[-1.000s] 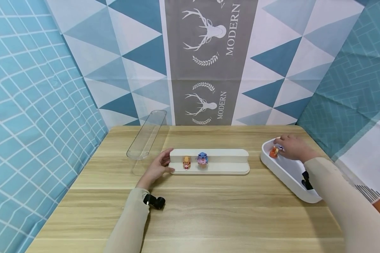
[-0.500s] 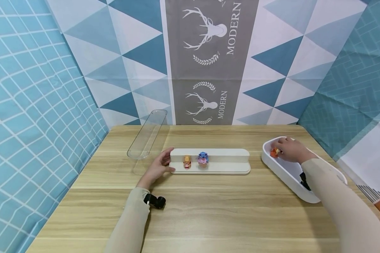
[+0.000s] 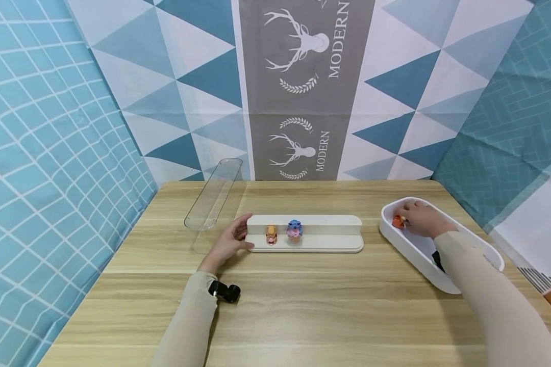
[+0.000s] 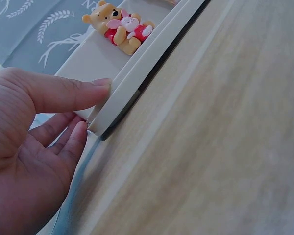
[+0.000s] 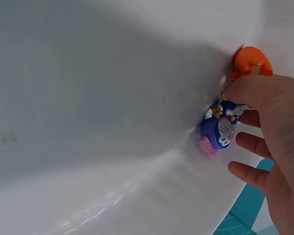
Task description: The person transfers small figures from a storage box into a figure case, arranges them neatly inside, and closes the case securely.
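My left hand holds the left end of a white stepped stand, thumb on its front edge and fingers behind the end. On the stand sit a yellow bear figurine and a blue figurine. My right hand reaches into the far end of a white tray. In the right wrist view its thumb tip touches a small blue and pink figurine lying against the tray wall, with the other fingers spread just beside it. An orange figurine lies next to it.
A long clear plastic cover lies at the back left of the wooden table. Patterned cloth walls close in the back and both sides. The tray sits at the right edge.
My right hand has shifted slightly deeper into the tray's far end, over the figurines. The left hand and the stand have not moved.
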The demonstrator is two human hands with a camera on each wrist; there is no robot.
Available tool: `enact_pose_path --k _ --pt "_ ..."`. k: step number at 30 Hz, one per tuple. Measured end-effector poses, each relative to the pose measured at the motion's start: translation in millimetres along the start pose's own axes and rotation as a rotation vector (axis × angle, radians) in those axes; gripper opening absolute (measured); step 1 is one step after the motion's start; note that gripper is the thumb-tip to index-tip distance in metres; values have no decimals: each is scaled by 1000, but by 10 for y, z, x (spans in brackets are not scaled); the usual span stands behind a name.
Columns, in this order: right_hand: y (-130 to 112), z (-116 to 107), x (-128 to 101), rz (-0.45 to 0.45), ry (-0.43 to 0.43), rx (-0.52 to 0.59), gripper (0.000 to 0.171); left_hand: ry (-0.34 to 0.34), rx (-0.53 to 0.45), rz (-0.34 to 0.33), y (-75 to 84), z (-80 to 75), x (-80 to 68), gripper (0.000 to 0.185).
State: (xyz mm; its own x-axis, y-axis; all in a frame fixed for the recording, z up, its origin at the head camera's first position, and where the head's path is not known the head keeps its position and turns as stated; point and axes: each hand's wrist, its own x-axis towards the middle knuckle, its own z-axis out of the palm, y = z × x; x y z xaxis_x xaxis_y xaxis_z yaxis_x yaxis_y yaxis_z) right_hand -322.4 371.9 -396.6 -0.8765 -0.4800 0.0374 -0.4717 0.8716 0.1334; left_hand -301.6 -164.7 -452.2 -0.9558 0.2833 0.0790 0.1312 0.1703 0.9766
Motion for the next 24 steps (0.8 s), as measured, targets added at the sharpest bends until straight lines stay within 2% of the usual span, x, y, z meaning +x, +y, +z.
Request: enact_pose_path --k 5,15,24 --pt "3 39 7 11 18 16 27 0 -10 -14 -6 2 0 87" --pt "-11 94 16 36 38 67 18 -3 6 -24 -10 -5 3 87" --pt "20 111 31 22 73 88 17 -3 2 -34 -1 -9 5 88"
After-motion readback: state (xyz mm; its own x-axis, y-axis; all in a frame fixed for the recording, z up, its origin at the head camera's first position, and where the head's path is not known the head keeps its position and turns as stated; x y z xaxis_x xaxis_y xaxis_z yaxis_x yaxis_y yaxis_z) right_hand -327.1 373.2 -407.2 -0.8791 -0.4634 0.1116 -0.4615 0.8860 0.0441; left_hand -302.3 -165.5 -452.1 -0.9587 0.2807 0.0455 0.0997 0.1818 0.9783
